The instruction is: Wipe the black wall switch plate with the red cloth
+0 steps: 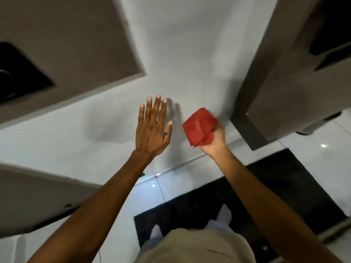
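Note:
My right hand is shut on a folded red cloth and holds it up close to the pale grey wall. My left hand is open with fingers spread, a ring on one finger, and lies flat near the same wall to the left of the cloth. A black rectangular plate sits in a taupe panel at the far left edge. It is blurred and partly cut off, well away from both hands.
A taupe wall panel fills the upper left, and a grey-brown cabinet juts out on the right. Below are glossy white floor tiles and a black mat under my feet.

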`<state>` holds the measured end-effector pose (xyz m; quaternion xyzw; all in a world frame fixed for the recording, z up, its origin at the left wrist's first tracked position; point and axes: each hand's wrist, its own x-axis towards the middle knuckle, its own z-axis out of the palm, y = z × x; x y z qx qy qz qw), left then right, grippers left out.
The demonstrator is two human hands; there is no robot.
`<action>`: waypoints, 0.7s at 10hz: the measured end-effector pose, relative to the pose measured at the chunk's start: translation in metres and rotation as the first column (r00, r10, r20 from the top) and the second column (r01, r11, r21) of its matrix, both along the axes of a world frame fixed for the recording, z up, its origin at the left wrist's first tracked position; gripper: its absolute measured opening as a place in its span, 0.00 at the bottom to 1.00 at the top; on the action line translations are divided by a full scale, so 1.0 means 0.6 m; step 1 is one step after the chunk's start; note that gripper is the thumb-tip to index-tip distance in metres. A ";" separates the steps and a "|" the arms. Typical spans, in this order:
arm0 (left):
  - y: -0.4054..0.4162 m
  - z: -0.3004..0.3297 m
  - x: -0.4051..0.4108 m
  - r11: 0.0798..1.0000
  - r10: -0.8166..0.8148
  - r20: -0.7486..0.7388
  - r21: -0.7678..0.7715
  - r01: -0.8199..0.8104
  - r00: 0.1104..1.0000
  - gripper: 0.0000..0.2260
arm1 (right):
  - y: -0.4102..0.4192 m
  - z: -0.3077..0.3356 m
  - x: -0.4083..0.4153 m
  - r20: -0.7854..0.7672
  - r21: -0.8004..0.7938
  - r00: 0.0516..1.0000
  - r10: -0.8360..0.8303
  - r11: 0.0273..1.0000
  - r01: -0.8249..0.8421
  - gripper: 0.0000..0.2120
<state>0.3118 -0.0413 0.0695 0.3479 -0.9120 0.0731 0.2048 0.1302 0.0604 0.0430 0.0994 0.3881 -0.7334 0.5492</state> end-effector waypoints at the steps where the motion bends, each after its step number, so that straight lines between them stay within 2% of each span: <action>1: 0.041 -0.042 -0.112 0.986 -0.139 0.125 0.110 0.125 0.982 0.29 | 0.062 -0.020 -0.173 -0.098 0.001 0.986 -0.138 0.990 0.139 0.22; 2: 0.051 -0.039 -0.217 0.965 -0.254 0.166 0.103 0.240 0.953 0.29 | 0.105 -0.032 -0.337 -0.470 -0.012 0.881 -0.050 0.999 0.050 0.27; 3: 0.061 -0.036 -0.319 0.961 -0.264 0.173 0.130 0.243 0.949 0.30 | 0.125 -0.072 -0.467 -0.918 0.368 0.155 0.366 0.930 -0.010 0.30; 4: 0.086 -0.058 -0.390 0.954 -0.268 0.210 0.197 0.228 0.940 0.30 | 0.127 -0.164 -0.527 -0.475 0.752 -0.642 0.602 0.657 0.060 0.39; 5: 0.113 -0.089 -0.409 0.954 -0.248 0.317 0.245 0.174 0.915 0.31 | 0.126 -0.205 -0.526 -0.319 0.832 -0.691 0.649 0.541 0.124 0.41; 6: 0.135 -0.099 -0.388 0.961 -0.171 0.347 0.266 0.078 0.922 0.32 | 0.126 -0.198 -0.524 -0.289 0.842 -0.688 0.666 0.518 0.148 0.42; 7: 0.146 -0.077 -0.354 0.978 -0.064 0.274 0.210 0.006 0.960 0.32 | 0.128 -0.189 -0.474 -0.401 0.764 -0.536 0.743 0.594 0.252 0.36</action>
